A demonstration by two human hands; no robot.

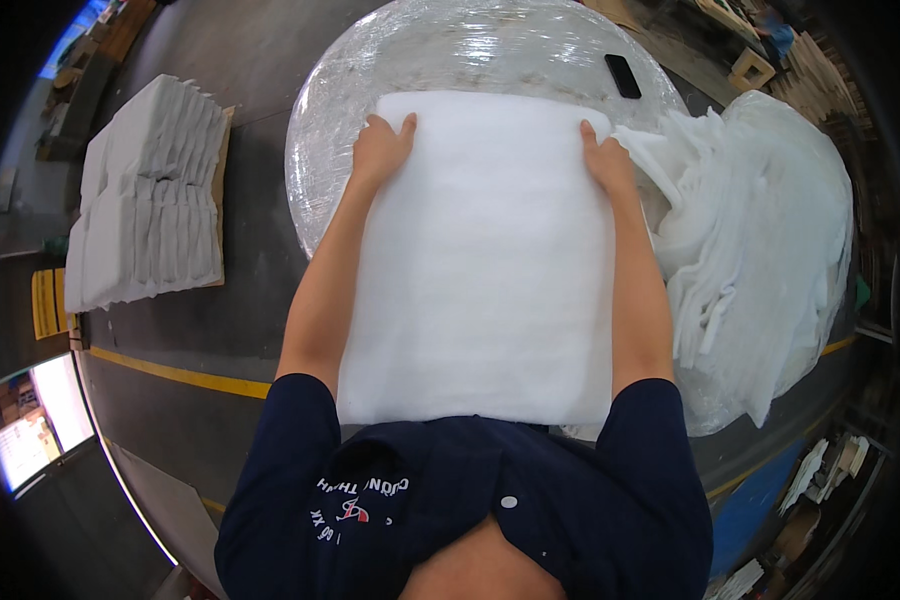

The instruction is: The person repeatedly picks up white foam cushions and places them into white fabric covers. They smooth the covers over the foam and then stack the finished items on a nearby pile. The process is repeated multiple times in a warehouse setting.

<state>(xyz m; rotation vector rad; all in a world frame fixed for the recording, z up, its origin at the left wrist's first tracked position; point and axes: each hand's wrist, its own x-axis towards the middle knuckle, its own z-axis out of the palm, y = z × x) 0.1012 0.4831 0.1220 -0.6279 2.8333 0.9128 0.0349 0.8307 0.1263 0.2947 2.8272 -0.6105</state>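
Observation:
A wide white sheet of soft padding (485, 260) stretches from my waist to the top of a round bale wrapped in clear plastic film (335, 110). By its far left corner, my left hand (383, 150) grips the edge, thumb on top and fingers partly hidden. My right hand (608, 162) holds the far right corner the same way. Both arms reach forward along the sheet's sides. Whether it is one sheet or a folded layer, I cannot tell. A black phone (623, 76) lies on the film beyond my right hand.
On the right, an opened plastic-wrapped bale (770, 240) spills loose white padding sheets. To the left, a stack of folded white padding (150, 195) stands on the dark floor. A yellow line (185, 375) crosses the floor. Wood pieces and another person (776, 35) are at the far right.

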